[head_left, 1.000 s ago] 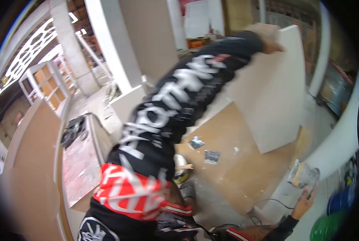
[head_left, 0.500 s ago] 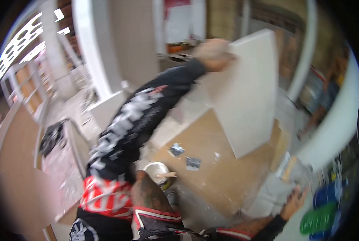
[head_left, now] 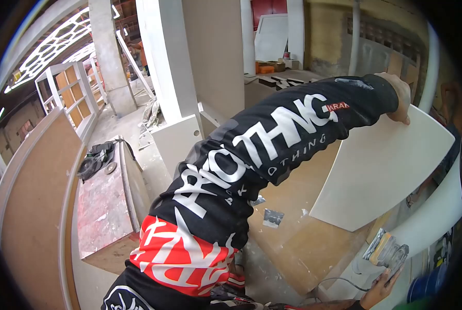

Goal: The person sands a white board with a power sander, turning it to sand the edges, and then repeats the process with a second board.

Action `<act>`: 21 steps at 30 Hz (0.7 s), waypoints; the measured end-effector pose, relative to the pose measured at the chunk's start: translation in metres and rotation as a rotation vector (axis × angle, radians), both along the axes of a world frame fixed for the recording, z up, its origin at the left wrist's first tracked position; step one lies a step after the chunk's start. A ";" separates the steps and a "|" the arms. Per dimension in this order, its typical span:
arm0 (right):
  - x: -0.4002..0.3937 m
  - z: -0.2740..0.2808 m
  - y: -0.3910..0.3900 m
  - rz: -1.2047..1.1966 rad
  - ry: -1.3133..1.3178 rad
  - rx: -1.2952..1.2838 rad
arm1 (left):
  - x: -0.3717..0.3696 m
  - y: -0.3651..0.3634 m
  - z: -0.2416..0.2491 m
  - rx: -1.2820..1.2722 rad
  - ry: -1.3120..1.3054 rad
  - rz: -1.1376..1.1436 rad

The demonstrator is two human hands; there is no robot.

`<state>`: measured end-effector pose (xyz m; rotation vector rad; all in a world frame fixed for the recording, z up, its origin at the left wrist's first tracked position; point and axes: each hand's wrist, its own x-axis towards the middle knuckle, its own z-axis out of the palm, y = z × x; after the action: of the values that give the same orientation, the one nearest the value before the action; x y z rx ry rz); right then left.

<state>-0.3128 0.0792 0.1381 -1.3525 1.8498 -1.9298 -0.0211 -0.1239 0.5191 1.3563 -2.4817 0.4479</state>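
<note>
My left arm, in a black printed sleeve, stretches across the view to the upper right. My left hand (head_left: 397, 97) is closed on the top edge of a white panel (head_left: 383, 170), which stands tilted over a brown board (head_left: 288, 248). Part of the hand is hidden by the cuff. Low on the right, my right hand (head_left: 380, 290) has its fingers around the grey body of a power sander (head_left: 391, 254). The sander's pad side faces left, and a cord runs from it toward the lower left.
A paint-stained bench (head_left: 104, 219) on the left bears a dark bag (head_left: 99, 157) and a round disc (head_left: 110, 168). A long curved brown panel (head_left: 34, 206) stands farther left. White columns (head_left: 163, 62) rise behind. Dark tape patches (head_left: 273, 218) lie on the brown board. A blue container (head_left: 422, 284) sits at the lower right.
My left hand has swung the white panel to the right, and its tilt has changed. My left sleeve now covers the bucket with the brush. The view has shifted.
</note>
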 end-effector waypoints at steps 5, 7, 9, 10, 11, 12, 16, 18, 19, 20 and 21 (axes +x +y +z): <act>0.025 0.023 0.009 -0.172 0.226 -0.008 | -0.010 0.012 -0.025 0.009 0.019 -0.063; 0.023 0.020 0.009 -0.175 0.214 -0.039 | -0.012 0.009 -0.032 0.010 0.059 -0.074; 0.021 0.017 0.008 -0.174 0.198 -0.062 | -0.013 0.000 -0.037 -0.019 0.028 -0.061; 0.021 0.017 0.009 -0.086 0.000 -0.109 | -0.009 -0.003 -0.039 -0.014 0.030 -0.060; 0.020 0.017 0.008 0.003 -0.200 -0.154 | -0.004 -0.006 -0.044 -0.004 0.020 -0.072; 0.019 0.016 0.006 0.006 -0.201 -0.150 | 0.000 -0.012 -0.050 0.004 0.008 -0.081; 0.037 0.025 0.006 0.079 -0.171 -0.346 | 0.012 -0.028 -0.080 -0.027 0.044 -0.127; 0.037 0.026 0.010 0.081 -0.161 -0.396 | 0.034 -0.020 -0.087 -0.084 0.077 -0.148; 0.039 0.027 0.008 0.074 -0.161 -0.402 | 0.043 -0.014 -0.092 -0.141 0.111 -0.182; 0.045 0.043 0.010 0.070 -0.123 -0.477 | 0.056 0.002 -0.089 -0.114 0.120 -0.132; 0.043 0.051 0.022 0.041 -0.079 -0.542 | 0.061 0.018 -0.090 -0.074 0.126 -0.106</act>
<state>-0.2699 0.1015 0.1895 -1.3945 1.2952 -2.5331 0.0396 -0.1060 0.4295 1.1810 -2.3961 0.4131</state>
